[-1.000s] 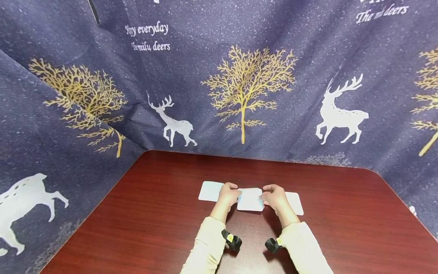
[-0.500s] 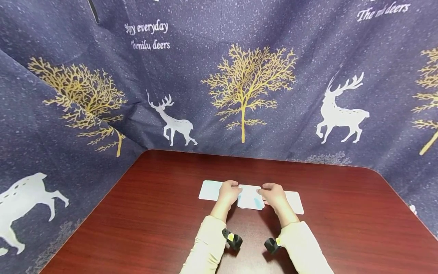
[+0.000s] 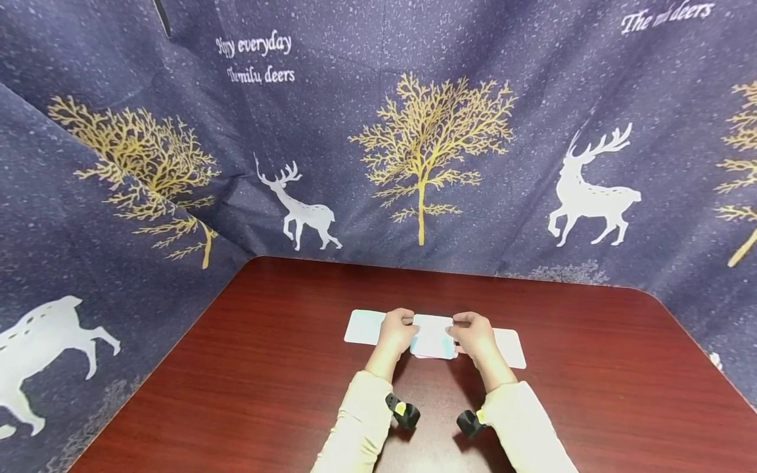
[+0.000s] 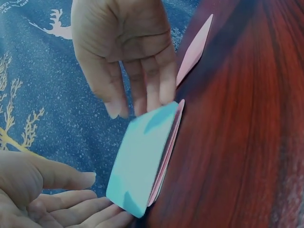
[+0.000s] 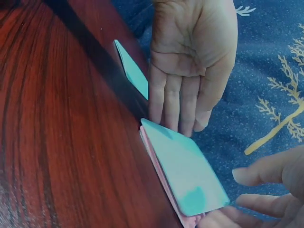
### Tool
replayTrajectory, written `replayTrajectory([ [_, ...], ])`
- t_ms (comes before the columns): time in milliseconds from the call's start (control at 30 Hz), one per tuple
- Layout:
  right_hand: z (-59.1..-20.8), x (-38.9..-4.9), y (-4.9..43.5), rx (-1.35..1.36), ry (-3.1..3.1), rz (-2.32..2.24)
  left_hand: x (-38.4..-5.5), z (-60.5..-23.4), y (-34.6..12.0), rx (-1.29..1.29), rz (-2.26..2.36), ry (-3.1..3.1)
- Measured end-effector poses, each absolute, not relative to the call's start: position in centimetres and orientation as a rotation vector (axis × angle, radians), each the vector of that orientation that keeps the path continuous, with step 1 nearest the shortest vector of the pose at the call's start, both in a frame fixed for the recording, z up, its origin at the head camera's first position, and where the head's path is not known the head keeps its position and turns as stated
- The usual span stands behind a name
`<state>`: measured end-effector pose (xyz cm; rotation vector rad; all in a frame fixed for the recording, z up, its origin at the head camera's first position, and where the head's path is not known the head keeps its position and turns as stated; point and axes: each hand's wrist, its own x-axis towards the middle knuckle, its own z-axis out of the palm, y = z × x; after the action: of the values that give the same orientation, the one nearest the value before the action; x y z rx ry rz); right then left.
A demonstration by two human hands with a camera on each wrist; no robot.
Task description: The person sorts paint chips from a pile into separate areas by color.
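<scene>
A small stack of rounded-corner cards (image 3: 433,336) lies between my two hands, its top card pale blue and white. Pink layers (image 5: 164,178) show under that card, not quite lined up with it. My left hand (image 3: 397,332) is at the stack's left side; in the left wrist view its fingertips (image 4: 116,209) meet the near edge, thumb (image 4: 71,176) apart. My right hand (image 3: 475,334) is at the opposite side, its fingers extended down to the edge (image 4: 154,90) in the left wrist view. Both hands have loosely straight fingers.
Beyond my left hand lies a pale blue card pile (image 3: 362,327). Another pile, pinkish from the side (image 4: 196,50), lies beyond my right hand. All rest on a dark red wooden table (image 3: 266,381). A blue curtain (image 3: 367,197) with deer and trees hangs along its edges.
The stack's top card has shifted slightly away from me, and the cards showing past its far edge are now covered. Both hands stay beside the stack, fingers moving only a little.
</scene>
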<state>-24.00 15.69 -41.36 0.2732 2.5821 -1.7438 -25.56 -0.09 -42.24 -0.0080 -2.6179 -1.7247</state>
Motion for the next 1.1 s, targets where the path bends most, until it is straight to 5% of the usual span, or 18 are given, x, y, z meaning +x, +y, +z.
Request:
replayTrajectory([
  [1100, -41.1, -23.5, 15.3, 0.299, 2.298, -2.092, -25.7, -41.4, -3.5, 0.084, -2.197, -2.451],
])
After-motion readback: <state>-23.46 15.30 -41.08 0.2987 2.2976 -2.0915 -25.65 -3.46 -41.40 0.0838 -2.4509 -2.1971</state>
